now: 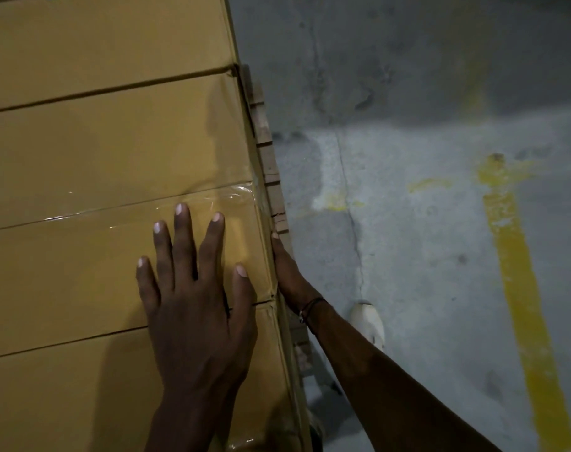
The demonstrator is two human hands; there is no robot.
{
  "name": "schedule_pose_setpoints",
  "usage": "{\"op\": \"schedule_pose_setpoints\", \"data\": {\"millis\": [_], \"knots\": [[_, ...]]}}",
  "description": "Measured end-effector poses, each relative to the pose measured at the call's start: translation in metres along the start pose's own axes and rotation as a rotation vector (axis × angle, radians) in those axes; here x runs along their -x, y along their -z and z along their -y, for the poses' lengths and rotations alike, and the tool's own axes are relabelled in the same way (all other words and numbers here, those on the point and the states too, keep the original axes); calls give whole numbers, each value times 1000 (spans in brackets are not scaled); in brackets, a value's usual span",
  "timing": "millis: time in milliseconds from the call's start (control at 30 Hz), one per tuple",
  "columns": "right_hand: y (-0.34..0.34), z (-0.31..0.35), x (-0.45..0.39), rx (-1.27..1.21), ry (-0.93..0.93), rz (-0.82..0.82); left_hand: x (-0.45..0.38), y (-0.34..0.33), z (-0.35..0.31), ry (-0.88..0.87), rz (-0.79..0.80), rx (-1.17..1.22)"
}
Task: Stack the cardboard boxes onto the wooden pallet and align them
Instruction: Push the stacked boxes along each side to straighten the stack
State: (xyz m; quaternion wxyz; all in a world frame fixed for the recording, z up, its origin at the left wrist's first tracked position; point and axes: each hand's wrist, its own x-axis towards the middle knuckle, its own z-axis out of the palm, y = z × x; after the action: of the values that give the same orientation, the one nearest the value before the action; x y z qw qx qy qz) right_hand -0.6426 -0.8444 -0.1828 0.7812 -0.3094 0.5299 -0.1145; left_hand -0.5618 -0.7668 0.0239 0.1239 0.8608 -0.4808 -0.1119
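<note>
A stack of tan cardboard boxes fills the left of the view, seen from above. The taped box (121, 252) under the hands has a strip of clear packing tape (212, 200) along its centre seam, and sits flush between a box behind it (108, 138) and a box in front (65, 396). Just beside the right edge of the boxes and lower down, the ends of the wooden pallet (271, 164) slats show.

The left hand (196, 308) lies flat on top of the taped box, fingers straight and spread, grip released. The right hand (285, 269) presses flat against the box's right side face, fingers straight, holding nothing; a dark cord bracelet (310, 308) circles that wrist.

The board looks stiff and smooth, and the tape looks slick. The weight cannot be judged. Flat palms on top and side seem the sensible hold for nudging it into line; corners may crush if pushed hard.

To the right is a grey concrete floor (408, 256) with worn yellow lines (519, 288), and a pale shoe (369, 324) near the pallet.
</note>
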Motion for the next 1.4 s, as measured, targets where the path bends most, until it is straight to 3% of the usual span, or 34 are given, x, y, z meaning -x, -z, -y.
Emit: {"op": "schedule_pose_setpoints", "data": {"millis": [267, 767, 1100, 1400], "knots": [[-5, -22, -1, -50, -5, -50, 2, 1, -3, 33, -23, 24], [-11, 24, 44, 18, 38, 16, 3, 0, -2, 3, -57, 4], [-12, 165, 110, 180, 167, -147, -12, 34, -2, -2, 42, 70], [-18, 277, 94, 198, 265, -139, -119, 87, -17, -15, -47, 137]]}}
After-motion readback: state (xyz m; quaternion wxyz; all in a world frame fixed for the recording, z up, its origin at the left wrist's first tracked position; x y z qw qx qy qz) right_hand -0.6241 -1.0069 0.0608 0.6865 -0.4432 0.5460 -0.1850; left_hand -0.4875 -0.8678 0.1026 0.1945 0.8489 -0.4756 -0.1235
